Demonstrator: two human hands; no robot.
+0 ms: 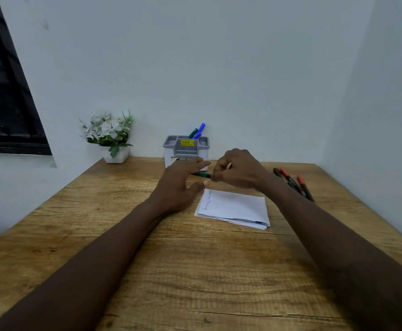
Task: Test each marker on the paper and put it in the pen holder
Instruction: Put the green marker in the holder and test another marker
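Note:
A green marker (201, 174) lies level in the air between my two hands, just above the far edge of the folded white paper (237, 207). My right hand (237, 169) pinches its right end with curled fingers. My left hand (183, 182) is beside it with fingers stretched out and the thumb under the marker's left part; whether it touches is unclear. The paper carries a few scribbles along its left edge. Behind the hands stands the grey pen holder (186, 149) with a blue marker (200, 130) and a green one inside.
Several markers with red and dark caps (294, 183) lie at the right side of the wooden desk (195, 271). A white pot of flowers (110, 137) stands back left against the wall. A dark window is far left.

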